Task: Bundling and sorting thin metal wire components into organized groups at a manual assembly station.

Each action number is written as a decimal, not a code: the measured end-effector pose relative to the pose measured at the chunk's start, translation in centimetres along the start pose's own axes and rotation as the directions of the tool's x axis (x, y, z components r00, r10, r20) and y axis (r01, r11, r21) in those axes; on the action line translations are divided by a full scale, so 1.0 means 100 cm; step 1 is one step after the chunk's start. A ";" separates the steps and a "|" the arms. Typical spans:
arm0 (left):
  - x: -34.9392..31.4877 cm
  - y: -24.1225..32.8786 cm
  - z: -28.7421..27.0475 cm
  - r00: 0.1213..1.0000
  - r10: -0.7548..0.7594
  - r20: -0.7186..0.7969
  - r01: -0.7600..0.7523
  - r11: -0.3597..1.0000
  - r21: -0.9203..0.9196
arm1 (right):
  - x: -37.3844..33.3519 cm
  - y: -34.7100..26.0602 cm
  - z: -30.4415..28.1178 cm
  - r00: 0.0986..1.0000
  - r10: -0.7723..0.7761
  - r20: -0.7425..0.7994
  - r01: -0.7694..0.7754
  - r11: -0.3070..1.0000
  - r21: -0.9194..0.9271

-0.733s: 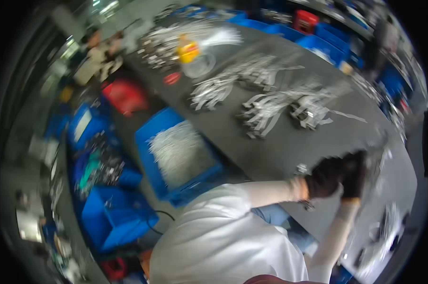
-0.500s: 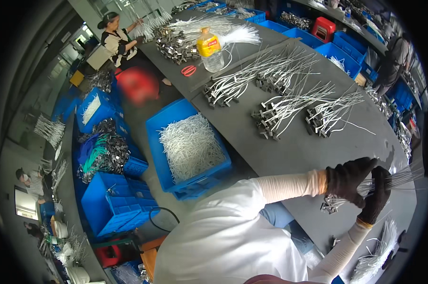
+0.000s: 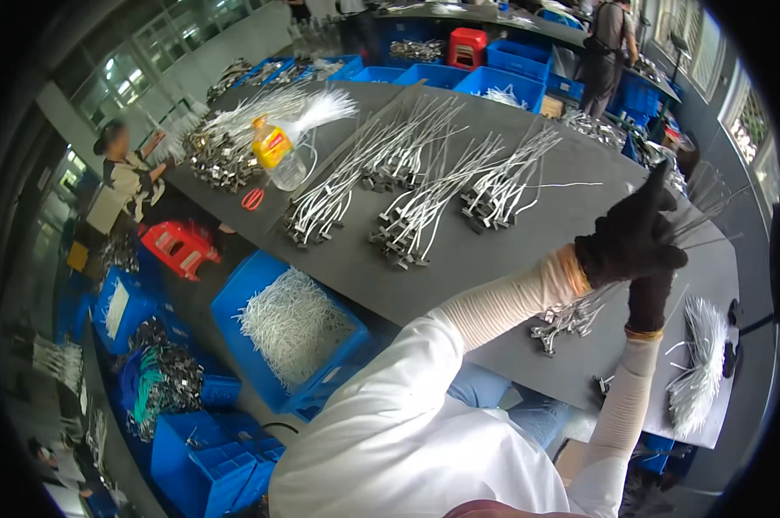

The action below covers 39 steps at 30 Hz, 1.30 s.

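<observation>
Both my hands wear dark gloves and meet around a bundle of thin white wires (image 3: 584,311) over the right part of the table. Small metal-and-dark end pieces hang at the bundle's lower end; its thin tips fan out beyond my hands. My left hand (image 3: 627,233) lies across the bundle, some fingers stretched upward, gripping from above. My right hand (image 3: 651,298) closes around it from below, partly hidden behind the left. To the left lie similar wire groups (image 3: 416,220) with dark ends. A thick sheaf of white wires (image 3: 699,363) rests at the right edge.
On the grey table (image 3: 519,259) stand a plastic bottle (image 3: 278,155) with a yellow label and red-handled scissors (image 3: 253,199). A blue crate (image 3: 235,298) of white pieces sits left of the table, near a red stool (image 3: 179,248). Other people (image 3: 131,164) work farther off.
My view has swung, so the table items appear farther left. My left hand has moved up over the right one, its fingers now pointing upward; the bundle stays between my hands.
</observation>
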<state>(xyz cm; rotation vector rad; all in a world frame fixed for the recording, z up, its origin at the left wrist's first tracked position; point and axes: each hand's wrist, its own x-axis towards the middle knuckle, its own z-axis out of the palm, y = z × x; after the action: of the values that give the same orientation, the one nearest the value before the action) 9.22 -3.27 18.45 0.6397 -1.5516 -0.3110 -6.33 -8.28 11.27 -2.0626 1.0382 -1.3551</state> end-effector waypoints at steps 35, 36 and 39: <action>0.071 0.042 -0.021 0.987 0.093 0.134 0.006 0.800 -0.600 | 0.010 -0.134 -0.023 0.994 0.072 0.077 -0.097 0.911 0.401; 0.062 0.032 -0.010 0.980 0.084 0.183 0.038 0.814 -0.579 | 0.008 -0.127 -0.026 0.973 0.164 0.163 -0.217 0.890 0.401; 0.060 0.050 0.014 0.953 0.010 0.302 0.136 0.879 -0.458 | 0.024 -0.070 0.000 0.985 -0.163 -0.064 0.175 0.939 0.296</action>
<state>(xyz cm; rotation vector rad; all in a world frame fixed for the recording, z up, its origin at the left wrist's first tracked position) 7.01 -2.94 26.09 0.2607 -1.6543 -0.8431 -3.46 -5.97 17.64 -1.9358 0.6311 -1.5368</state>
